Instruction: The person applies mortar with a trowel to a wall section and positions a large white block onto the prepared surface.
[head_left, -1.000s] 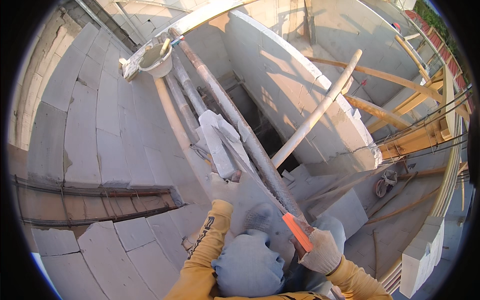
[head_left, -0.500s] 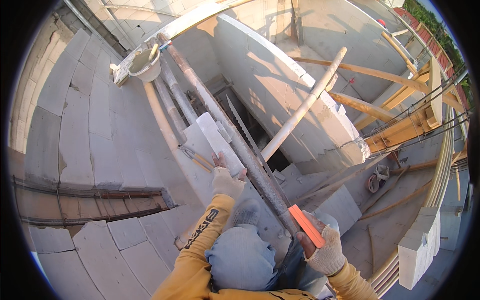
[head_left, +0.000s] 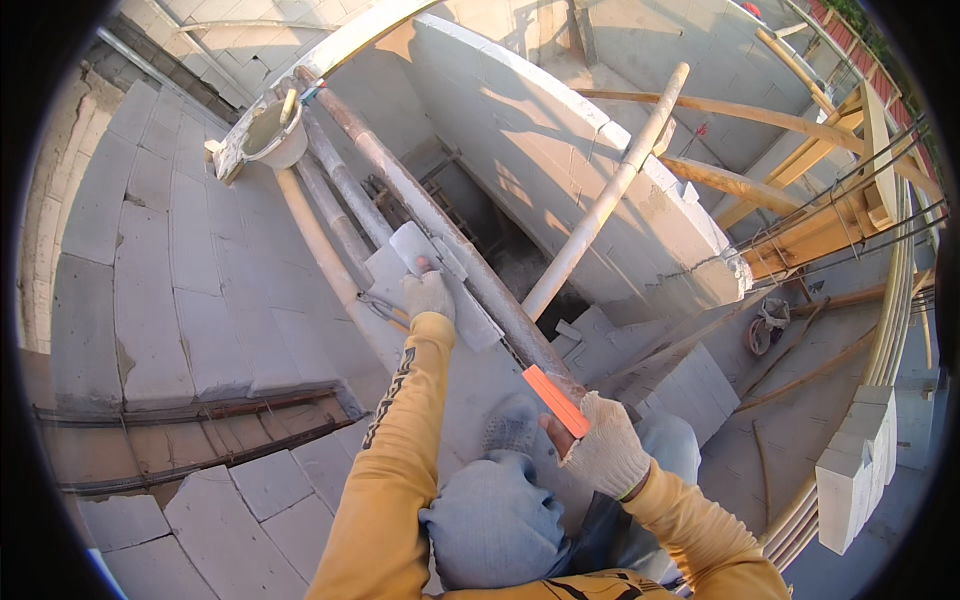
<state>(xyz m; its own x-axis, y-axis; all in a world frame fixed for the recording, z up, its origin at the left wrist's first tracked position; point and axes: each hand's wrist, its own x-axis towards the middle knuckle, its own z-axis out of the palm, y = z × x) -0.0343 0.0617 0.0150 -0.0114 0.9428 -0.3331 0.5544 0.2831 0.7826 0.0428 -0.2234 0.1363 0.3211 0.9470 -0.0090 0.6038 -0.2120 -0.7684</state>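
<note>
My gloved left hand (head_left: 428,295) reaches forward onto a pale cut block piece (head_left: 470,315), fingers bent over it. The piece lies across the pipes (head_left: 360,200). Just left of it is a metal tool with two slim handles (head_left: 385,311), partly behind my hand. My gloved right hand (head_left: 605,445) is closed on the orange handle (head_left: 555,398) of a saw; its blade is mostly hidden along the block and pipe. My bent leg in jeans (head_left: 490,525) is below, between my forearms.
A bucket (head_left: 270,140) with grey contents stands at the pipes' far end. An opening (head_left: 505,275) drops beside the pipes, crossed by a wooden pole (head_left: 610,195). Light block walls surround me; timber braces (head_left: 750,185) and rebar are at right, stacked blocks (head_left: 855,465) lower right.
My left hand has moved farther forward along the block. The saw blade, raised beside the block earlier, is now mostly out of sight; my right hand has moved slightly up and left.
</note>
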